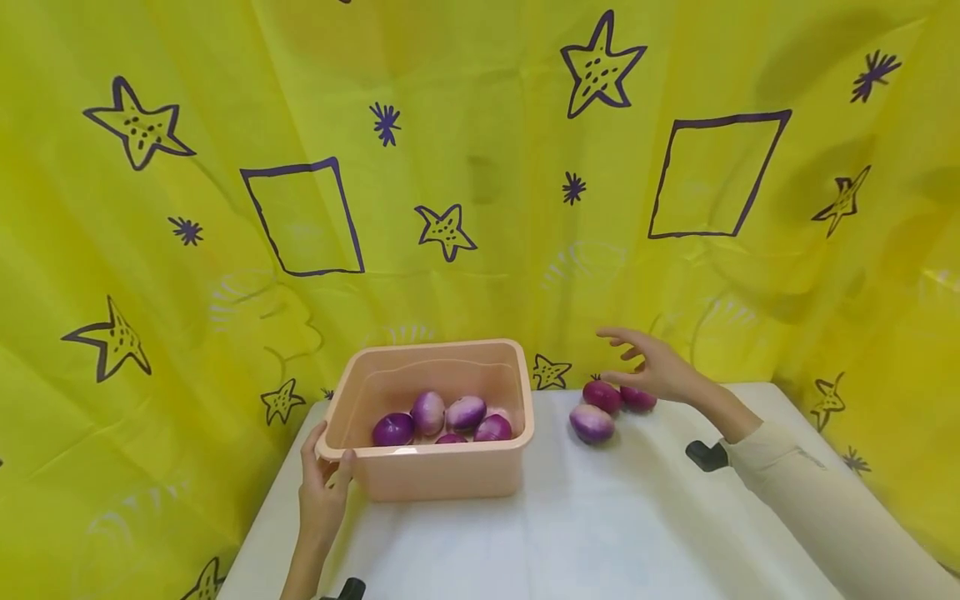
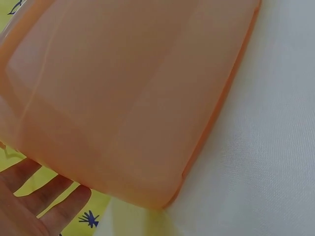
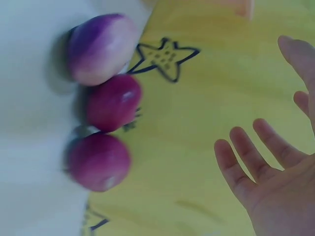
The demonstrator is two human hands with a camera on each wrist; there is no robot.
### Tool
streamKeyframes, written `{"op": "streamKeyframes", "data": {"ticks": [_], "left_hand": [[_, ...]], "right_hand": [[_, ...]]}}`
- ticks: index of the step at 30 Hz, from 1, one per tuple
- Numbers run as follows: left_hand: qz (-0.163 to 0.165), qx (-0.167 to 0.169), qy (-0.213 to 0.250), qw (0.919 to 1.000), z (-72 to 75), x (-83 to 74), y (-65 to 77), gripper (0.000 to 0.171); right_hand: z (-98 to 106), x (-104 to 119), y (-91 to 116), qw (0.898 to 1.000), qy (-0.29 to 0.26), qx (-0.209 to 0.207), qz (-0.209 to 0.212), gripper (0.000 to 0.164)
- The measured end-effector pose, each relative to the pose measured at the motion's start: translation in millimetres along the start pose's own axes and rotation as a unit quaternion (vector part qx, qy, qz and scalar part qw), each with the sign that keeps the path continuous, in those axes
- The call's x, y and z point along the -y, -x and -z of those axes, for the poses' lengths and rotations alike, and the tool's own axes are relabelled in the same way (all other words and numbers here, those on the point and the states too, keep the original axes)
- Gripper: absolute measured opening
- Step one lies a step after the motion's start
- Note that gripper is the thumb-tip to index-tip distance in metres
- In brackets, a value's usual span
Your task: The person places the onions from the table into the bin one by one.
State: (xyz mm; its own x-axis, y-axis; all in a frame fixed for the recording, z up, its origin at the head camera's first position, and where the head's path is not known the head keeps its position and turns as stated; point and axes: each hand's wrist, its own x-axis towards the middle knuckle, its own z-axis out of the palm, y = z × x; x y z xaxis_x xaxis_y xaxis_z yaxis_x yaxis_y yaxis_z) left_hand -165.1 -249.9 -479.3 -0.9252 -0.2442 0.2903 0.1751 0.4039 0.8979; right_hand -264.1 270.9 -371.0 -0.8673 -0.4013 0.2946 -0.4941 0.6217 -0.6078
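Note:
A peach plastic tub (image 1: 438, 477) stands on the white table with several purple onions (image 1: 393, 429) inside. At the tub's near left corner my left hand (image 1: 322, 500) grips the rim, thumb on the front and fingers along the left side. In the left wrist view, fingers (image 2: 66, 204) lie against the tub wall (image 2: 123, 108). My right hand (image 1: 651, 367) hovers over the back right of the table, fingers spread and holding nothing. Below it lie a pale purple onion (image 1: 592, 424) and two redder onions, one (image 3: 114, 102) in the middle and another (image 3: 100, 162) at the end.
A yellow curtain (image 1: 495, 308) with drawn stars and squares hangs right behind the white table (image 1: 600, 517) and along its sides. The three loose onions lie close together near the table's back edge, right of the tub.

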Motion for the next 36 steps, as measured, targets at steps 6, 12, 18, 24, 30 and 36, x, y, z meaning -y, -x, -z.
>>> {"op": "streamKeyframes", "data": {"ticks": [6,12,18,24,30,36], "left_hand": [[-0.005,-0.008,-0.011,0.9999,-1.1,1.4,0.2,0.065],[-0.005,-0.017,-0.024,0.9996,-0.4,2.6,-0.1,0.065],[-0.002,-0.028,-0.020,0.9994,-0.6,2.6,0.1,0.065],[-0.006,-0.031,-0.016,0.9994,-4.2,1.6,-0.5,0.065],[-0.011,-0.035,-0.015,0.9992,-6.1,2.7,-0.3,0.064],[-0.021,-0.039,-0.020,0.9988,-4.2,2.9,-0.6,0.064]], "right_hand": [[-1.1,-32.5,18.2,0.999,-0.002,-0.024,-0.040,0.066],[-9.1,-64.7,27.7,0.996,-0.013,-0.018,-0.085,0.066],[-24.8,-96.3,30.1,0.995,-0.012,-0.009,-0.100,0.065],[-37.8,-117.6,35.0,0.994,-0.002,-0.007,-0.107,0.065],[-46.4,-126.8,34.5,0.992,0.019,-0.020,-0.121,0.061],[-50.1,-127.0,31.2,0.990,0.023,-0.036,-0.134,0.054]]}}
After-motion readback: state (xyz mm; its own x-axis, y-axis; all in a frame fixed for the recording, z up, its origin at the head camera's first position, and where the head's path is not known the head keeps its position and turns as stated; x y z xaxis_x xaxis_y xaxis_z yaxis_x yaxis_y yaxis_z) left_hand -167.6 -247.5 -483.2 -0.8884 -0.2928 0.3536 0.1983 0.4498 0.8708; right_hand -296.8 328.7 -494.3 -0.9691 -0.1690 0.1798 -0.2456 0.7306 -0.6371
